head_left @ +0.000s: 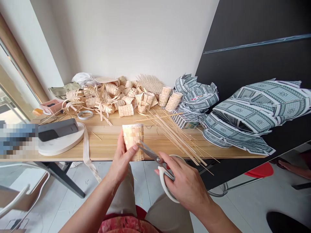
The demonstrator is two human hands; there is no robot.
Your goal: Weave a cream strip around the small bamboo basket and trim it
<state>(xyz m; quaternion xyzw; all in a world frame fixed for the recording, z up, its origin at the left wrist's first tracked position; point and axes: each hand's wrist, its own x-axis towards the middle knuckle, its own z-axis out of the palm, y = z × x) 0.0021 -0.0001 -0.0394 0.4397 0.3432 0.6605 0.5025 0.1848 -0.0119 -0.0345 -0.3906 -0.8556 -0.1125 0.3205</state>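
Head view: your left hand (pixel 122 158) grips a small woven bamboo basket (pixel 133 141), held in front of the wooden tabletop (pixel 102 139); your right hand (pixel 187 179) holds white-handled scissors (pixel 165 176), blades against the basket's side. Risk: a slipped cut could nick your left fingertips (pixel 134 148), just beside the blades, or split the weave.

Bright daylight from left window (pixel 11 97), soft shadows, warped edges, pixelated patch (pixel 18 140)
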